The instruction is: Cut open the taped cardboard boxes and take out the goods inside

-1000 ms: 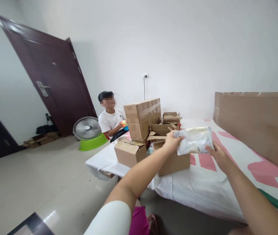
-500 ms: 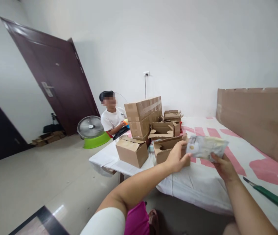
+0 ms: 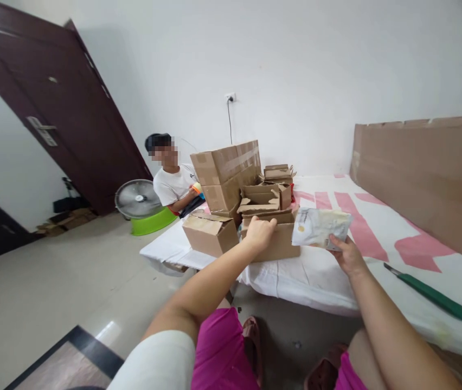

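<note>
My right hand grips the right end of a flat, pale plastic packet with a small yellow mark. The packet hangs over the table at the right side of an open cardboard box. At the box's near edge, my left hand is closed with its fingers curled over the rim; the fingertips are partly hidden. A shut, smaller-looking cardboard box sits just left of that hand. To the right of my right arm lies a green-handled knife.
Behind the open box stand another open carton and a stack of taped cartons. A large cardboard sheet borders the white-and-pink covered table. Across the table, a person sits beside a fan.
My left hand has let go of the packet and moved left to the open box's rim. My right hand keeps the packet. The camera view has shifted a little.
</note>
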Demonstrator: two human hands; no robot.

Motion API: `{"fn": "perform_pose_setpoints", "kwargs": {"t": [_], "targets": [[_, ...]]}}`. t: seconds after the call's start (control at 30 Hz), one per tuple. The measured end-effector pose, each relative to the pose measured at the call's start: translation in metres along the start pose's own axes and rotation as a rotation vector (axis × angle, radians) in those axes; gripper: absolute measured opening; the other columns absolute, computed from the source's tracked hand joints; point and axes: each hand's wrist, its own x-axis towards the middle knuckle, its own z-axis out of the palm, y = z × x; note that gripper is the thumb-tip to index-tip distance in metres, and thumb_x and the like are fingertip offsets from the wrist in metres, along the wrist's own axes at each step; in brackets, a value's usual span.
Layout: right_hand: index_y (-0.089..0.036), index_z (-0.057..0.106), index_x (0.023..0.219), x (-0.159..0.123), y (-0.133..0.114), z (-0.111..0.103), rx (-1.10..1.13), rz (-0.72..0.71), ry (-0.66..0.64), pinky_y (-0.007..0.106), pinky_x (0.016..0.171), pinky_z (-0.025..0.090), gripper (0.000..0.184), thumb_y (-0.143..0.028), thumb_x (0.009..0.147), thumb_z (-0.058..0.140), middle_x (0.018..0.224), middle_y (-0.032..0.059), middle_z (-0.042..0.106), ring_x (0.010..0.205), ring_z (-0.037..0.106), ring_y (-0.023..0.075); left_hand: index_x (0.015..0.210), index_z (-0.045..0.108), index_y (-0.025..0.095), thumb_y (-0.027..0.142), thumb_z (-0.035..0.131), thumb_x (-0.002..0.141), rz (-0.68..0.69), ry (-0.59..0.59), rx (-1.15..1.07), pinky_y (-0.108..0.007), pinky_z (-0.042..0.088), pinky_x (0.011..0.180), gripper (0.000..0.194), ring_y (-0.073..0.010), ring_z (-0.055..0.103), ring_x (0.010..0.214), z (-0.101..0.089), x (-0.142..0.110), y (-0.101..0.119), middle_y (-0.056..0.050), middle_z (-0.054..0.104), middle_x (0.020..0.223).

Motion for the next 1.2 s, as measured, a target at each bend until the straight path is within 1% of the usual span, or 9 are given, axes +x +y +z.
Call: {"fn": "perform_pose_setpoints", "kwargs": {"t": [0.23, 0.3, 0.4, 0.47, 0.57, 0.63, 0.73, 0.93, 1.2], "targets": [[-0.023, 0.065, 0.093, 0.003, 0.006, -0.003, -0.077, 0.020, 0.056, 0.027, 0.058, 0.056, 0.046, -0.027, 0.052, 0.086, 0.085, -0.0005, 0.073, 0.071, 0.068, 0.0169, 0.099, 0.063, 0.015, 0.008, 0.040, 0.085, -0.026, 0.078, 0.084, -0.046, 0.029, 0.100, 0.028, -0.0264, 0.066, 0.084, -0.002, -0.017, -0.035, -0.014, 0.070, 0.080], [-0.023, 0.064, 0.091, 0.004, 0.008, -0.003, -0.096, 0.022, 0.080, 0.027, 0.056, 0.055, 0.046, -0.026, 0.050, 0.086, 0.083, -0.0005, 0.073, 0.069, 0.067, 0.0172, 0.112, 0.062, 0.017, 0.007, 0.037, 0.086, -0.038, 0.117, 0.096, -0.049, 0.021, 0.107, 0.037, -0.0283, 0.063, 0.098, 0.005, -0.026, -0.033, -0.015, 0.070, 0.091], [-0.022, 0.063, 0.088, 0.005, 0.010, -0.004, -0.116, 0.022, 0.107, 0.028, 0.055, 0.055, 0.044, -0.027, 0.050, 0.086, 0.081, 0.0004, 0.073, 0.068, 0.067, 0.0184, 0.132, 0.050, 0.023, 0.011, 0.035, 0.090, -0.109, 0.297, 0.075, -0.054, 0.010, 0.111, 0.046, -0.0317, 0.046, 0.126, 0.027, -0.051, -0.020, -0.015, 0.061, 0.122], [-0.022, 0.063, 0.087, 0.006, 0.011, -0.005, -0.119, 0.020, 0.123, 0.028, 0.055, 0.055, 0.044, -0.027, 0.050, 0.085, 0.082, 0.0008, 0.073, 0.069, 0.067, 0.0188, 0.129, 0.052, 0.023, 0.019, 0.040, 0.091, -0.111, 0.374, 0.008, -0.053, 0.015, 0.110, 0.040, -0.0327, 0.041, 0.130, 0.046, -0.070, -0.009, -0.015, 0.056, 0.129], [-0.022, 0.063, 0.087, 0.008, 0.012, -0.007, -0.114, 0.023, 0.148, 0.027, 0.055, 0.054, 0.044, -0.028, 0.050, 0.085, 0.082, 0.0002, 0.072, 0.070, 0.067, 0.0180, 0.116, 0.057, 0.019, 0.032, 0.047, 0.090, -0.168, 0.153, -0.151, -0.045, 0.031, 0.102, 0.031, -0.0315, 0.052, 0.118, 0.071, -0.088, -0.001, -0.015, 0.061, 0.119], [-0.022, 0.064, 0.088, 0.009, 0.013, -0.008, -0.116, 0.033, 0.166, 0.025, 0.054, 0.053, 0.045, -0.028, 0.049, 0.086, 0.082, -0.0008, 0.072, 0.069, 0.067, 0.0167, 0.116, 0.052, 0.014, 0.040, 0.054, 0.086, -0.353, -0.009, -0.241, -0.040, 0.038, 0.095, 0.039, -0.0311, 0.056, 0.112, 0.082, -0.085, -0.004, -0.017, 0.062, 0.115], [-0.022, 0.064, 0.088, 0.009, 0.014, -0.008, -0.126, 0.046, 0.186, 0.024, 0.052, 0.052, 0.045, -0.028, 0.049, 0.086, 0.079, -0.0016, 0.071, 0.067, 0.066, 0.0159, 0.119, 0.044, 0.007, 0.048, 0.057, 0.084, -0.552, -0.058, -0.278, -0.036, 0.040, 0.091, 0.055, -0.0316, 0.057, 0.113, 0.093, -0.065, -0.016, -0.022, 0.059, 0.116], [-0.022, 0.064, 0.088, 0.009, 0.018, -0.006, -0.129, 0.050, 0.185, 0.026, 0.055, 0.053, 0.044, -0.030, 0.051, 0.085, 0.083, -0.0001, 0.072, 0.071, 0.067, 0.0177, 0.115, 0.041, 0.008, 0.054, 0.054, 0.084, -0.661, -0.025, -0.268, -0.036, 0.042, 0.088, 0.058, -0.0329, 0.061, 0.107, 0.110, -0.029, -0.030, -0.023, 0.060, 0.112], [-0.021, 0.066, 0.091, 0.010, 0.022, -0.001, -0.123, 0.074, 0.212, 0.026, 0.054, 0.054, 0.047, -0.028, 0.050, 0.086, 0.084, 0.0012, 0.073, 0.070, 0.068, 0.0182, 0.116, 0.039, 0.010, 0.047, 0.055, 0.086, -0.659, 0.002, -0.292, -0.034, 0.044, 0.083, 0.050, -0.0311, 0.062, 0.106, 0.124, -0.004, -0.041, -0.021, 0.057, 0.119]]}}
